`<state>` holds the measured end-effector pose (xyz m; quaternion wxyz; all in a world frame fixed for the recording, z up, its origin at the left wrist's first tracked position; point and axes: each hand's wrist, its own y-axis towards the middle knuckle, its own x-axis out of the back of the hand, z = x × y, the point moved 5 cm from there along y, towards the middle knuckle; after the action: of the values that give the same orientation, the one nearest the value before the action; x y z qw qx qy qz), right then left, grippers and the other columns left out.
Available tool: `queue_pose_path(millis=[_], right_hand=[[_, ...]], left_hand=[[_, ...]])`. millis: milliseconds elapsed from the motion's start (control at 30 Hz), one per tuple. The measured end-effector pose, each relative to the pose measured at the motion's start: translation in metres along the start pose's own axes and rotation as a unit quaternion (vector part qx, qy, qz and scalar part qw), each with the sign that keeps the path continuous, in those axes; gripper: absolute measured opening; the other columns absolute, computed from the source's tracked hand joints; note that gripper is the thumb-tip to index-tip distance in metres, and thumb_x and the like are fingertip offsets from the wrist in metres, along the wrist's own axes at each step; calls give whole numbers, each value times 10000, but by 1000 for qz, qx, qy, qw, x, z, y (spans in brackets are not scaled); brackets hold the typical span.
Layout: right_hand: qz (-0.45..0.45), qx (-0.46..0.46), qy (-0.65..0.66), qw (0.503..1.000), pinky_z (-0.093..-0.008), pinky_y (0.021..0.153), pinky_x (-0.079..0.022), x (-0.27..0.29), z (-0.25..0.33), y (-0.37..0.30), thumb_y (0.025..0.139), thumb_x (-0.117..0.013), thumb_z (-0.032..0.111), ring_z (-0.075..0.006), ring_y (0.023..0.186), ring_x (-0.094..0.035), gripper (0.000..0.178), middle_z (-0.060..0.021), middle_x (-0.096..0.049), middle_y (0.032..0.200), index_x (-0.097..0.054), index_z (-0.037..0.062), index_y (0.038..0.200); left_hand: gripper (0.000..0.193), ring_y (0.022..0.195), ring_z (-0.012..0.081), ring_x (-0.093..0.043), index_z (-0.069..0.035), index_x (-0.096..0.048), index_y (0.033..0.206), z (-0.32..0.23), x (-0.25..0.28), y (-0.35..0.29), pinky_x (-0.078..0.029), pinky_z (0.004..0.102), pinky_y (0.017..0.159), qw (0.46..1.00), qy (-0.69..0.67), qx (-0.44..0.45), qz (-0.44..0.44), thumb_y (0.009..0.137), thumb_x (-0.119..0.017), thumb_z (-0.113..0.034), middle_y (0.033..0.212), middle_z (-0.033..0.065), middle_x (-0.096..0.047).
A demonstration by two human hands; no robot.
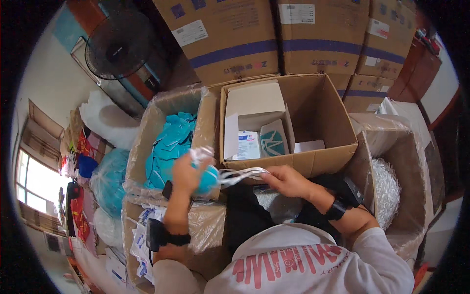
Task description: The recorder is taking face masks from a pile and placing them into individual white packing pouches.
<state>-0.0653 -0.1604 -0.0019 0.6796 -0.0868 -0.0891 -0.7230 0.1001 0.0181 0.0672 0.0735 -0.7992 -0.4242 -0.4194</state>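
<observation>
My left hand [184, 172] is blurred by motion and closed around a teal face mask [209, 180], whose rounded side shows beside the fingers. A whitish bit [201, 153] sticks up over that hand; I cannot make out what it is. White straps [240, 175] run from the mask across to my right hand [290, 182], which pinches their far end between thumb and fingers. Behind the left hand, a plastic-lined carton [208, 115] holds a heap of flat teal pieces [171, 137]. Both hands are just in front of an open middle carton [323, 159].
Inside the middle carton are white boxes [257, 100] and a printed white packet [248, 145]. A right-hand carton [416, 171] holds white strands [385, 193]. Lower left, another carton has white packets [142, 242]. Large sealed cartons [232, 29] stack behind; a fan [119, 46] stands far left.
</observation>
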Motion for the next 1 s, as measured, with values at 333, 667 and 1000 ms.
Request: queue_pose_path(millis=[333, 667, 1000], right_hand=[[-76, 79, -118, 987, -445, 614, -414, 1, 13, -4, 883, -449, 206, -408, 699, -529, 195, -221, -555, 756, -492, 16, 889], [94, -72, 187, 975, -211, 503, -343, -13, -10, -6, 928, -417, 282, -57, 584, -406, 230, 6, -480, 703, -498, 74, 870], [111, -178, 455, 865, -174, 450, -303, -22, -13, -9, 932, -387, 351, -46, 576, -403, 294, 15, -505, 745, -493, 86, 1004]], left_hand=[[290, 705, 119, -568, -35, -595, 972, -11, -125, -50, -445, 279, 635, 907, -189, 94, 365, 819, -594, -281, 794, 50, -624], [222, 645, 35, -479, -54, -585, 871, 4, -106, -61, -389, 194, 585, 825, -434, 207, 298, 868, -535, -270, 723, -39, -541], [224, 621, 35, -476, -40, -620, 874, -7, -102, -59, -394, 216, 551, 893, -304, 127, 306, 858, -555, -254, 702, -33, -562]])
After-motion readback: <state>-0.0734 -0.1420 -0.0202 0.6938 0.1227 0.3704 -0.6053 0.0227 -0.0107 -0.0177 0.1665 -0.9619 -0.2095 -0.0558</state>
